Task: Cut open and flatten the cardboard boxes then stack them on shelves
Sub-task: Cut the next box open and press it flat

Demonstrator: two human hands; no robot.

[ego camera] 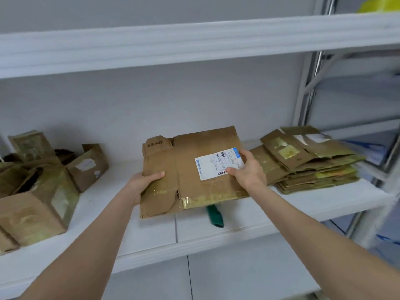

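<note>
white metal shelving w/ a pale wall behind; the middle shelf [281, 204] holds all the cardboard. landmark = the flattened box [188, 161], at shelf centre, held in both hands w/ its far edge tipped up. can't tell if its near edge touches the shelf. left hand [142, 180] grips the box's left edge, thumb on top, fingers underneath. right hand [249, 169] grips its right edge, thumb pressed on the white shipping label [213, 167]. yellowish tape runs along the box's near edge. right of the box, just beside the right hand: a stack of flattened boxes [307, 163], lying flat. left of the box, well apart: several uncut boxes [39, 202], jumbled, some w/ flaps open. under the box's near edge a green object [214, 215] pokes out onto the shelf. above the box: an upper shelf [194, 46], w/ sth yellow [378, 4] on it at far right.
</note>
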